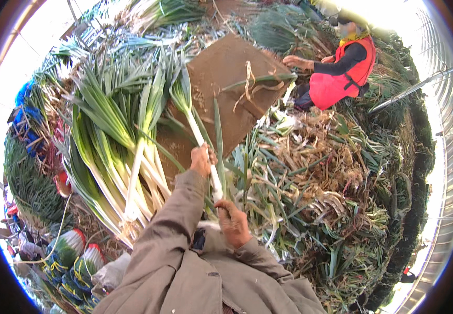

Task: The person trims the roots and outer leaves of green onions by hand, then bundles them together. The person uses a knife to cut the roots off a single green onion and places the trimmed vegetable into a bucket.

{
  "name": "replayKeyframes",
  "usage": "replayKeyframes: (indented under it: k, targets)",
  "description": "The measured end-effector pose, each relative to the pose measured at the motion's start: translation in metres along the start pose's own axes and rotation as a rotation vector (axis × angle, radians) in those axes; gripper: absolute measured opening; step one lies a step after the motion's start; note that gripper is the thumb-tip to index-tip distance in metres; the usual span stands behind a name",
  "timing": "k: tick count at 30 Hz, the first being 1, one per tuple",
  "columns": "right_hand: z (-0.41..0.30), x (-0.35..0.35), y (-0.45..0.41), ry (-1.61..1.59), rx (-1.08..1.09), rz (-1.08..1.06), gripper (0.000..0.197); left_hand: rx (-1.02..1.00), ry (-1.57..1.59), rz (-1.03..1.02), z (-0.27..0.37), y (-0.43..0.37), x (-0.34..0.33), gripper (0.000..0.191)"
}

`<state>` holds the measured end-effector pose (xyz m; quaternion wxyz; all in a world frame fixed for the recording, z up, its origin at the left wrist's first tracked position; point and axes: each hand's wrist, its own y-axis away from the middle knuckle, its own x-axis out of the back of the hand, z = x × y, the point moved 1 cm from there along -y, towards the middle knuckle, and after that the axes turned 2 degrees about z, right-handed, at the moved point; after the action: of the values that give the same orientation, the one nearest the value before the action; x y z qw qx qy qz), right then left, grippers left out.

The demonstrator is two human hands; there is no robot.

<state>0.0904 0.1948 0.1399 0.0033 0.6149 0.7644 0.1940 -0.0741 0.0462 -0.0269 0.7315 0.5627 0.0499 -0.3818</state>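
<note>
My left hand (202,160) is closed around the white shaft of a long leek (196,127), whose green leaves fan out away from me. At the leek's lower end my right hand (233,224) has its fingers curled against the base; what lies inside the fingers is hidden. A narrow green leaf (218,147) stands alongside the shaft, its lower end close to my right hand. Left of my forearm lies a pile of leeks (134,180) with pale shafts, their root ends towards me.
A worn brown board (226,59) lies ahead with dry leaf scraps. Trimmed leaves and husks (320,168) heap up on the right. A person in a red vest (348,70) works at the far right. Tied leek bundles (73,251) sit at lower left; a metal pole (411,91) slants at right.
</note>
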Motion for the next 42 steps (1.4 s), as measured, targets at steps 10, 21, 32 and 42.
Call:
replayKeyframes:
  k: [10, 21, 32, 42]
  targets:
    - [0.002, 0.082, 0.064, 0.031, -0.191, -0.336, 0.029, -0.161, -0.054, -0.116, 0.054, 0.025, 0.009, 0.018]
    - [0.118, 0.002, -0.181, 0.536, 0.206, -0.006, 0.082, -0.466, -0.399, 0.174, 0.13, 0.214, 0.117, 0.028]
    - [0.096, -0.172, -0.214, 1.098, 0.31, -0.313, 0.087, -0.62, -0.286, 0.537, 0.119, 0.231, 0.205, 0.022]
    - [0.202, -0.049, -0.149, 0.867, 0.425, -0.1, 0.012, -0.651, -0.296, 0.454, 0.115, 0.232, 0.219, 0.022]
